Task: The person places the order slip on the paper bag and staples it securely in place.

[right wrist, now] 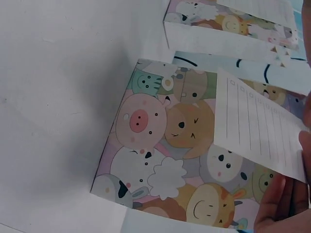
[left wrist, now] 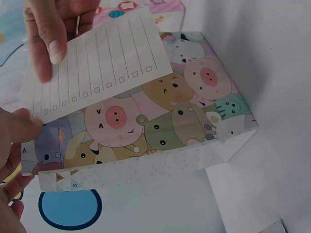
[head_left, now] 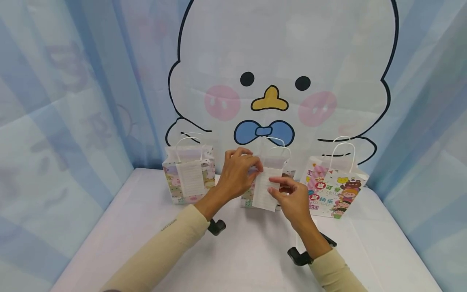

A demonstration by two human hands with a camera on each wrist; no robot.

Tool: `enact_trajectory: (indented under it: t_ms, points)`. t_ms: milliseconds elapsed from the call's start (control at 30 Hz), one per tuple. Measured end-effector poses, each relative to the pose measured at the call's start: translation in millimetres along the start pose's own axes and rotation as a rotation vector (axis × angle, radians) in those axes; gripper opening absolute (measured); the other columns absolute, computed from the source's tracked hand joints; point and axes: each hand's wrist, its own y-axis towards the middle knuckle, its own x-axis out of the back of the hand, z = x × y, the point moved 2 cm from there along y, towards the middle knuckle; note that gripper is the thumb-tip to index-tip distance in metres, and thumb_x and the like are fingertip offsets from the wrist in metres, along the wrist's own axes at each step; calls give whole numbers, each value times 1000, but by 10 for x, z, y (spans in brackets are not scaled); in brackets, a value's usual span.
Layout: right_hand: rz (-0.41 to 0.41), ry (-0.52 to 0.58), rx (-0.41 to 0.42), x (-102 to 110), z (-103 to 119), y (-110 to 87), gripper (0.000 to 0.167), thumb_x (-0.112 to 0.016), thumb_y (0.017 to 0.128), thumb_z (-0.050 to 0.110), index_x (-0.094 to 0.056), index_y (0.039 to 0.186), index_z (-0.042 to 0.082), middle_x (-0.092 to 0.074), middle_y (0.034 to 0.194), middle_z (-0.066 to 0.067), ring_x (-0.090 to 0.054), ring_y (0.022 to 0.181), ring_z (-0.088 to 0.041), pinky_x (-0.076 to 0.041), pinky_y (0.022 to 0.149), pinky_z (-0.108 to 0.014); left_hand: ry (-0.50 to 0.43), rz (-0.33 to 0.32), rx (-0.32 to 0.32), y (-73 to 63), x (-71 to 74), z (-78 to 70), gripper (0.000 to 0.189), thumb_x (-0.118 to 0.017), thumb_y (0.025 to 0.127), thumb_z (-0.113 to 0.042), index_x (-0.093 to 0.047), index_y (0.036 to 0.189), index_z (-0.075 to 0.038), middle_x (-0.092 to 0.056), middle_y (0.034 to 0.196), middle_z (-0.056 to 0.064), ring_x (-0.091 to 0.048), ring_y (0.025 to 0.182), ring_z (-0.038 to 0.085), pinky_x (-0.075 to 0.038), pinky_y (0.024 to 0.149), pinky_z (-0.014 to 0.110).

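A white lined paper slip with a column of small checkboxes hangs at the front of the middle paper gift bag, which is printed with cartoon animals. Its lower end tilts away from the bag's front. My left hand pinches the slip's upper left corner at the bag's top edge, thumb in front and fingers behind. At the right edge, my right hand holds the slip, thumb and index finger over its face. Other right fingers show between slip and bag in the right wrist view.
To the left stands another animal-print bag with a lined slip on its front. A colourful bag with lettering stands on the right. All have white handles. Behind the white table hangs a cartoon-printed curtain.
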Motion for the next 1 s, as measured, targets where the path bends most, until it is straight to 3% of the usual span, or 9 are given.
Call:
enact_trajectory:
  t_ms: [267, 500, 800, 900, 1000]
  points:
    - [40, -40, 25, 132, -67, -30, 29, -83, 92, 11, -78, 121, 12, -73, 124, -8, -65, 105, -26, -56, 84, -19, -22, -46, 8, 14, -60, 39, 7, -78, 98, -18, -78, 95, -24, -82, 104, -8, -59, 122, 19, -36, 109, 48]
    - [50, -239, -19, 461, -248, -183, 36, -84, 93, 18, -74, 128, 18, -71, 132, -5, -64, 118, -28, -52, 97, -30, -54, -47, 10, 17, -80, 32, 6, -79, 97, -17, -78, 95, -23, -82, 102, -6, -58, 122, 20, -36, 109, 49]
    - [66, -490, -31, 882, -505, -408, 56, -89, 88, 26, -66, 139, 17, -72, 135, -9, -67, 120, -30, -52, 96, -21, -53, -43, -4, 23, -86, 43, 6, -79, 96, -17, -78, 95, -22, -82, 102, -6, -58, 123, 21, -37, 108, 50]
    - [76, -540, -38, 968, -580, -471, 61, -90, 87, 27, -64, 141, 17, -71, 136, -10, -67, 121, -30, -55, 96, -27, -55, -42, -9, 27, -80, 45, 6, -80, 96, -16, -78, 96, -22, -82, 102, -6, -58, 123, 21, -37, 108, 50]
    - [100, -557, -52, 1029, -648, -523, 66, -91, 86, 29, -61, 144, 16, -68, 139, -9, -66, 123, -30, -56, 100, -40, -60, -40, -9, 27, -71, 48, 5, -80, 96, -16, -79, 96, -21, -82, 102, -6, -58, 123, 21, -36, 108, 51]
